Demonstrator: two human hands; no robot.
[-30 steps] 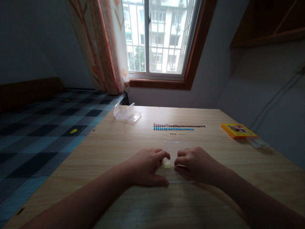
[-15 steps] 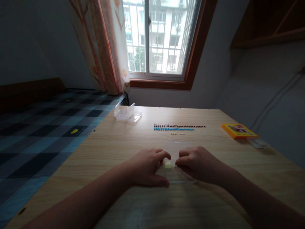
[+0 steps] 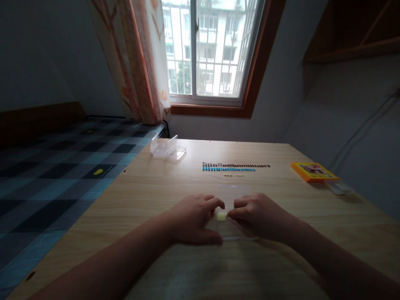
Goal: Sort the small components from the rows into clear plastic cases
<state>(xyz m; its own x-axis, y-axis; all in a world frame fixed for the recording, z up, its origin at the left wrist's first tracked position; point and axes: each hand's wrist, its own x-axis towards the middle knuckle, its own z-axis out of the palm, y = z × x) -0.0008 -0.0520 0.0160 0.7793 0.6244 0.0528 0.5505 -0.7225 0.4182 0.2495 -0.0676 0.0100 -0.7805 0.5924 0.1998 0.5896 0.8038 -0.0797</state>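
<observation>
A clear plastic baseplate (image 3: 231,191) lies on the table in front of me. On its left part sits a small pale yellow block (image 3: 221,216). My left hand (image 3: 196,221) grips the plate's left side, thumb at the near corner and index finger curled above the block. My right hand (image 3: 256,212) is closed in a pinch just right of the block, its fingertips touching or nearly touching it. A tiny pale yellow piece is in that pinch, now mostly hidden by the fingers.
Beyond the plate, rows of tiny brown pieces (image 3: 237,165), blue pieces (image 3: 229,169) and cream pieces (image 3: 233,175) line the wooden table (image 3: 140,200). Open clear cases (image 3: 168,150) stand at the far left. An orange box (image 3: 314,172) lies right, beside a clear plastic item (image 3: 339,187).
My right hand has slid slightly left with the tiny yellow piece, up to the block. My left hand stays in place on the plate.
</observation>
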